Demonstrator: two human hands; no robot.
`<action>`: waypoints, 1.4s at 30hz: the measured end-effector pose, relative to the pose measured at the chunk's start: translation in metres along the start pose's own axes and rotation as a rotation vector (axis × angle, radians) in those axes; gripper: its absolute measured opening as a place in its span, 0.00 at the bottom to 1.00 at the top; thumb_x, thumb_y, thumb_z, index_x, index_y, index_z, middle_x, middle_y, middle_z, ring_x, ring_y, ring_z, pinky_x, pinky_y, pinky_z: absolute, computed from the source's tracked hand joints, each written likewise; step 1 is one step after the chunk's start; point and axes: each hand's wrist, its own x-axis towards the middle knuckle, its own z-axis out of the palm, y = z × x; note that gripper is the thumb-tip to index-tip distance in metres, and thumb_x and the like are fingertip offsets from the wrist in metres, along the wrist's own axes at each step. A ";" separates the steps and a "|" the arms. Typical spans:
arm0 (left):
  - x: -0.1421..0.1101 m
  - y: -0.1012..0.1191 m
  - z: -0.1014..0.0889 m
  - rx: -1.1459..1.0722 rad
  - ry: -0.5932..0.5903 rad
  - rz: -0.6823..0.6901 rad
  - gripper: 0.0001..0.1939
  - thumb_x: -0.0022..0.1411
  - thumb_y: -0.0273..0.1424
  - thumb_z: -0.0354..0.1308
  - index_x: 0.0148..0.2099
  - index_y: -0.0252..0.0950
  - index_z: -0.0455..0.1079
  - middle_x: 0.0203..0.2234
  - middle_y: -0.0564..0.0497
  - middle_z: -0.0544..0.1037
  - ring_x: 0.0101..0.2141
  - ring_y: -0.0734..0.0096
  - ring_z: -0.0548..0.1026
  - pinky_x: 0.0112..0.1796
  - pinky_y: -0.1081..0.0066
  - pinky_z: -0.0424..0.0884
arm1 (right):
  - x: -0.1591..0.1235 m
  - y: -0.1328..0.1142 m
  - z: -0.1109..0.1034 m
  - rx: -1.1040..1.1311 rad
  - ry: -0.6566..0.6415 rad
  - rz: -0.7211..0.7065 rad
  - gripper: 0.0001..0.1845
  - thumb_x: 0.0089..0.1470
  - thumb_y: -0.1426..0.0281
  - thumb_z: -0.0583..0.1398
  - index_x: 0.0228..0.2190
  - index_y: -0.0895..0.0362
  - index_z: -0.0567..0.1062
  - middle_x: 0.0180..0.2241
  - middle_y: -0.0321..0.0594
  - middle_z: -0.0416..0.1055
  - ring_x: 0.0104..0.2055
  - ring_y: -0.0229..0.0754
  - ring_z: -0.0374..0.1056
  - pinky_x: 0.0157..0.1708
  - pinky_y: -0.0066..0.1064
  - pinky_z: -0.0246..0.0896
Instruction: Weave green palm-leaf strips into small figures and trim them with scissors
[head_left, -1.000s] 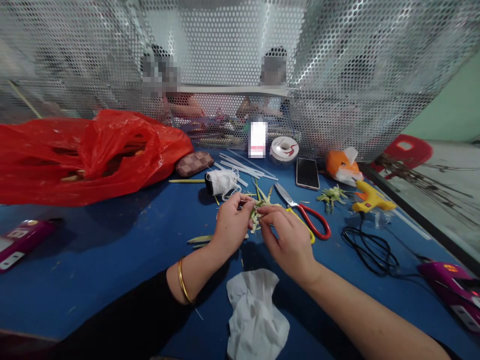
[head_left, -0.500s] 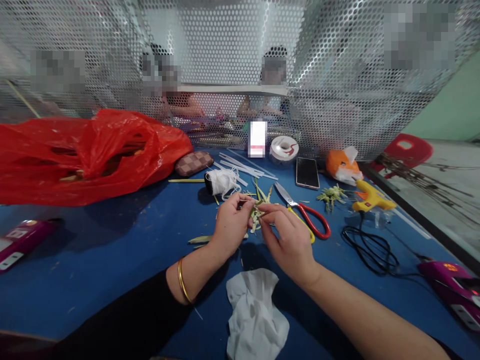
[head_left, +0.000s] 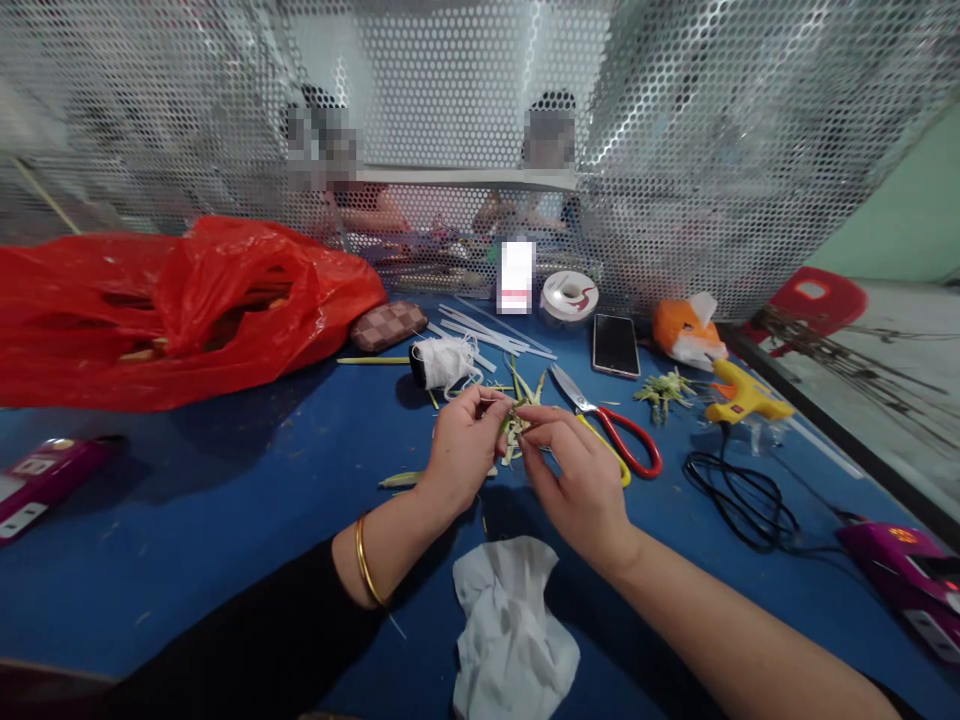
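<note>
I grasp a small bit of greenery (head_left: 516, 409) between the fingertips of my left hand (head_left: 466, 445) and right hand (head_left: 576, 480), at the clock's centre above the blue table (head_left: 247, 540). From there, the thread spool (head_left: 444, 362) lies at ten o'clock, the scissors (head_left: 630, 440) at three, the crumpled cloth (head_left: 516, 630) at six.

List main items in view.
plastic bag: 1, red, left
pouch: 1, brown, beside bag
thread spool: 1, black/white, centre
strips: several, white, behind spool
tape roll: 1, white, back
phone: 1, black, back
tissue pack: 1, orange/white, back
scissors: 1, red/yellow, right
glue gun: 1, yellow, right
boxes: 2, purple, side edges
cloth: 1, white, front
plant scraps: many, green, centre
mesh: 1, silver, back
people: 2+, blurred, behind mesh
table: 1, blue, beneath
left hand: 1, bare, centre
right hand: 1, bare, centre
</note>
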 end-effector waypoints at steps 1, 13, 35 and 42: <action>0.000 0.000 0.000 0.009 0.002 0.002 0.09 0.55 0.36 0.60 0.33 0.36 0.66 0.10 0.62 0.64 0.11 0.82 0.58 0.15 0.80 0.53 | 0.000 0.000 0.000 -0.001 -0.009 -0.001 0.08 0.59 0.76 0.55 0.30 0.53 0.68 0.43 0.47 0.76 0.47 0.46 0.72 0.43 0.39 0.67; 0.002 -0.001 -0.002 0.042 -0.002 -0.008 0.09 0.57 0.37 0.58 0.33 0.37 0.64 0.10 0.62 0.65 0.10 0.81 0.58 0.13 0.80 0.52 | 0.001 -0.001 0.000 0.041 -0.010 0.034 0.09 0.59 0.79 0.52 0.31 0.53 0.64 0.40 0.46 0.74 0.42 0.44 0.71 0.41 0.36 0.66; 0.006 0.009 -0.005 -0.085 -0.026 -0.094 0.08 0.49 0.32 0.64 0.28 0.33 0.70 0.22 0.55 0.74 0.24 0.77 0.70 0.28 0.77 0.64 | 0.001 0.006 0.001 0.332 -0.086 0.132 0.08 0.61 0.76 0.52 0.31 0.53 0.66 0.34 0.40 0.73 0.34 0.39 0.71 0.37 0.32 0.68; 0.006 0.007 -0.005 -0.232 -0.044 -0.129 0.08 0.49 0.31 0.65 0.29 0.34 0.70 0.25 0.54 0.75 0.24 0.79 0.69 0.26 0.78 0.63 | 0.005 0.013 0.010 0.786 0.039 0.494 0.07 0.58 0.68 0.59 0.28 0.55 0.69 0.32 0.38 0.71 0.29 0.39 0.72 0.33 0.34 0.72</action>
